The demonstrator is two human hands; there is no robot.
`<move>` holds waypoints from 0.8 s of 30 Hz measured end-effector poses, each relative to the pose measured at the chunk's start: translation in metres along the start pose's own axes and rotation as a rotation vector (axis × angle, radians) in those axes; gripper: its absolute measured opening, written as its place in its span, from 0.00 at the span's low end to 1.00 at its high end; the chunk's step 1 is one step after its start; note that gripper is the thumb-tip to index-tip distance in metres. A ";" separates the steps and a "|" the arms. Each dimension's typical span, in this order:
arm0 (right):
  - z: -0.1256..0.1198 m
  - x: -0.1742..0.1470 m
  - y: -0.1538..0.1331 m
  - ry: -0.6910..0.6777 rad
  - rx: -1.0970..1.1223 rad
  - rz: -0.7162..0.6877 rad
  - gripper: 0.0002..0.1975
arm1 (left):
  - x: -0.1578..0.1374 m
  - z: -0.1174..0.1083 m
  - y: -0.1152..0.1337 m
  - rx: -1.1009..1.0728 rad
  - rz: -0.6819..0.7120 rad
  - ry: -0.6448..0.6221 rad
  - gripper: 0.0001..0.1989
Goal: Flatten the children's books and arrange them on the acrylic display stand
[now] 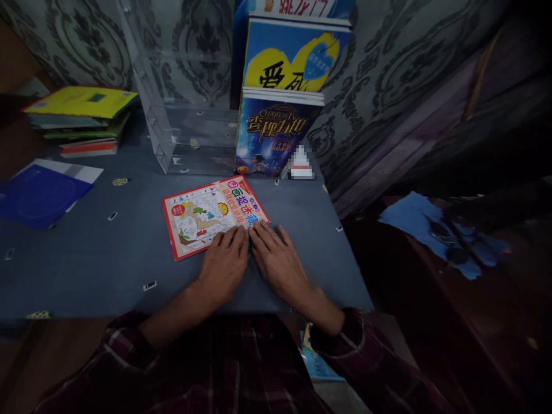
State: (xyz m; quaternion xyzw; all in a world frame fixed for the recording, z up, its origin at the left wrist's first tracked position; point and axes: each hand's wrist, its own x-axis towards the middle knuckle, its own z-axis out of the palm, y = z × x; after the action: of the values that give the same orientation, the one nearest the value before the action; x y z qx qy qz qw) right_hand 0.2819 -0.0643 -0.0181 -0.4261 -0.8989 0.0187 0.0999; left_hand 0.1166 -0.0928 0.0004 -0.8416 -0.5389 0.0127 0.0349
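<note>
The work looks partway, with upright books (pixel 278 135) in the clear rack (pixel 149 109), while a pile (pixel 81 112) and the red book (pixel 209 215) (flat on the table (pixel 103 259), left hand (pixel 226 261) and right hand (pixel 278 259) resting outstretched fingers on its edge) lie outside.

Table (pixel 107 264), gray-blue cloth w/ small prints. Red-edged book (pixel 200 218) lies flat approx. mid-table; clear rack (pixel 152 109) stands behind, w/ blurred white thing (pixel 302 165) at its R. Far L: stack of books (pixel 81 123), blue book (pixel 41 192) nearer.
</note>
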 end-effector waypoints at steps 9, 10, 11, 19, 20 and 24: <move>0.000 0.000 -0.004 0.003 0.004 -0.001 0.24 | -0.006 0.002 0.001 -0.012 -0.011 0.011 0.23; 0.000 0.000 -0.005 0.001 0.002 0.002 0.24 | -0.006 0.002 0.001 -0.005 -0.011 0.015 0.23; 0.000 0.000 -0.005 -0.001 0.001 0.006 0.24 | -0.006 0.002 0.001 0.001 -0.009 0.020 0.23; 0.000 0.001 -0.011 0.013 0.012 -0.016 0.23 | -0.020 0.004 -0.003 0.004 -0.036 0.079 0.22; 0.000 0.002 -0.012 0.011 0.016 -0.017 0.23 | -0.022 0.004 -0.003 0.007 -0.036 0.082 0.22; -0.002 0.003 -0.012 -0.003 0.018 -0.011 0.23 | -0.023 0.004 -0.003 0.002 -0.026 0.078 0.23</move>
State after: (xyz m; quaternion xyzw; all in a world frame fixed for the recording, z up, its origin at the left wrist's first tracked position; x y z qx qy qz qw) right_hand 0.2712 -0.0703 -0.0146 -0.4200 -0.9013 0.0269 0.1023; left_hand 0.1039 -0.1123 -0.0039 -0.8342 -0.5482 -0.0202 0.0568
